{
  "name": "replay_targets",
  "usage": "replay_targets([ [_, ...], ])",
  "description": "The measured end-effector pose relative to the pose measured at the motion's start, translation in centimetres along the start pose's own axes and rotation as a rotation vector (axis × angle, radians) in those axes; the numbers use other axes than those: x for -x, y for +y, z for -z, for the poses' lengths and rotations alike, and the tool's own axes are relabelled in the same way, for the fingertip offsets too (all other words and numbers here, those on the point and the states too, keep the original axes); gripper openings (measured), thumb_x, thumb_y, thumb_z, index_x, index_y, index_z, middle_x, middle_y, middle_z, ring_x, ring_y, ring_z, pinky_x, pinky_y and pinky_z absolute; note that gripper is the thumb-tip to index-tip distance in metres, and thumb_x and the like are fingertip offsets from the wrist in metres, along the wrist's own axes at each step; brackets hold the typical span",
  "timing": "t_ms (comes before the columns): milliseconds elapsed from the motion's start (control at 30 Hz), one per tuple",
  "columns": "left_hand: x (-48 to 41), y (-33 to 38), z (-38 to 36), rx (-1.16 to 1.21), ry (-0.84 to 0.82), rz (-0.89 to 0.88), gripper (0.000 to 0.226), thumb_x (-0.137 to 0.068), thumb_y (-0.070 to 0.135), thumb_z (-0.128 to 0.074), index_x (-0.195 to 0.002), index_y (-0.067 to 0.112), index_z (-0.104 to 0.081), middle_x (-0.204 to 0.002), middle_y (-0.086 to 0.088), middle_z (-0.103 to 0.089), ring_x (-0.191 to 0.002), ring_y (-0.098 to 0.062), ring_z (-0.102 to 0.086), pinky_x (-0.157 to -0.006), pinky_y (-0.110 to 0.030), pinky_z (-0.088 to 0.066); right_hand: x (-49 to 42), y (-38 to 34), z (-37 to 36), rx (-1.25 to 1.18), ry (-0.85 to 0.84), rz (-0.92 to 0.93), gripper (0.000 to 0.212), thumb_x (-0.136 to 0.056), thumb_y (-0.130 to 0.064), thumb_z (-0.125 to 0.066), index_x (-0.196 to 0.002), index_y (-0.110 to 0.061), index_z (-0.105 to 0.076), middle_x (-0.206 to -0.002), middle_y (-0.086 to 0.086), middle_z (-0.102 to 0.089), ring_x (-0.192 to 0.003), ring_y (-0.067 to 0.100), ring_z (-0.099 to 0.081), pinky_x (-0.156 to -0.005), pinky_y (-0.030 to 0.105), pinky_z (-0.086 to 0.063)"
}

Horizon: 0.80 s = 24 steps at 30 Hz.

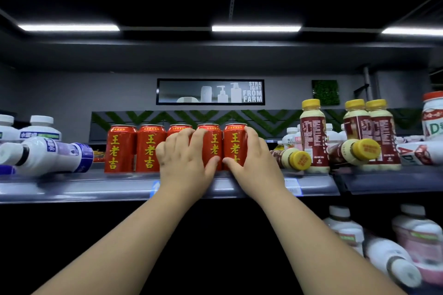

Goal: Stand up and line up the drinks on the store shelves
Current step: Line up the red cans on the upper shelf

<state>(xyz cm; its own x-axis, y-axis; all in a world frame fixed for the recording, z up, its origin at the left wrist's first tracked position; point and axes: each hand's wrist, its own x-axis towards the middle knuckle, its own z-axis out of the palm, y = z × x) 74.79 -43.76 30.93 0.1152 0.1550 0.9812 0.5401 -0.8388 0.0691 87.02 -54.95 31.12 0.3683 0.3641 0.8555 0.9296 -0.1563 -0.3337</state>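
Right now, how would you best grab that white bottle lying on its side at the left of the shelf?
Probably around the white bottle's wide labelled middle, coming from the front. It lies lengthwise along the shelf, cap pointing left, so its long side faces you; then tip it upright.

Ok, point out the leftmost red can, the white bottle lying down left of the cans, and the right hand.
Leftmost red can (119, 149): head view, front label.
Fallen white bottle (51, 157): head view, mid-body, on its side.
Right hand (251, 163): head view, back of the hand.
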Motion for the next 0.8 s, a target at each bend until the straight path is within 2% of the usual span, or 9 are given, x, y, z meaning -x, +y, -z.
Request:
replay_targets([
  [167, -0.2, 1.5, -1.1, 0.025, -0.061, 0.113, 0.077, -0.084, 0.063, -0.059, -0.147, 0.028, -0.033, -0.15, -0.002, -0.036, -0.141, -0.025, -0.021, -0.108, -0.045, -0.009, 0.2, 0.4, 0.1, 0.048, 0.055, -0.041, 0.087, -0.086, -0.055, -0.064, -0.153, -0.024, -0.017, -0.14, 0.003, -0.05, -0.12, 0.026, -0.053, -0.094, 0.038, -0.044],
  [367, 0.3, 1.0, -1.3, 0.052, -0.057, 0.098, 0.072, -0.089, 0.048, -0.061, -0.15, 0.027, -0.028, -0.151, 0.001, -0.037, -0.145, -0.023, -0.017, -0.113, -0.048, -0.01, 0.4, 0.6, -0.1, 0.058, 0.058, -0.023, 0.085, -0.086, -0.058, -0.065, -0.151, -0.025, -0.02, -0.136, 0.002, -0.056, -0.117, 0.026, -0.058, -0.091, 0.038, -0.046],
  [533, 0.5, 1.1, -1.7, 0.061, -0.032, 0.069, 0.07, -0.088, 0.035, -0.062, -0.149, 0.025, -0.03, -0.147, -0.004, -0.043, -0.142, -0.026, -0.024, -0.112, -0.048, -0.009, 0.4, 0.7, 0.0, 0.138, 0.082, -0.014, 0.085, -0.087, -0.064, -0.059, -0.15, -0.023, -0.02, -0.136, 0.001, -0.058, -0.118, 0.026, -0.059, -0.098, 0.041, -0.041],
  [800, 0.5, 1.1, -1.2, 0.047, -0.084, 0.074, 0.066, -0.091, 0.041, -0.058, -0.149, 0.028, -0.028, -0.152, -0.002, -0.035, -0.145, -0.024, -0.015, -0.115, -0.047, -0.008, 0.5, 0.8, 0.1, 0.138, 0.07, 0.017, 0.085, -0.088, -0.064, -0.058, -0.151, -0.023, -0.02, -0.137, 0.001, -0.057, -0.119, 0.024, -0.058, -0.1, 0.04, -0.041],
])
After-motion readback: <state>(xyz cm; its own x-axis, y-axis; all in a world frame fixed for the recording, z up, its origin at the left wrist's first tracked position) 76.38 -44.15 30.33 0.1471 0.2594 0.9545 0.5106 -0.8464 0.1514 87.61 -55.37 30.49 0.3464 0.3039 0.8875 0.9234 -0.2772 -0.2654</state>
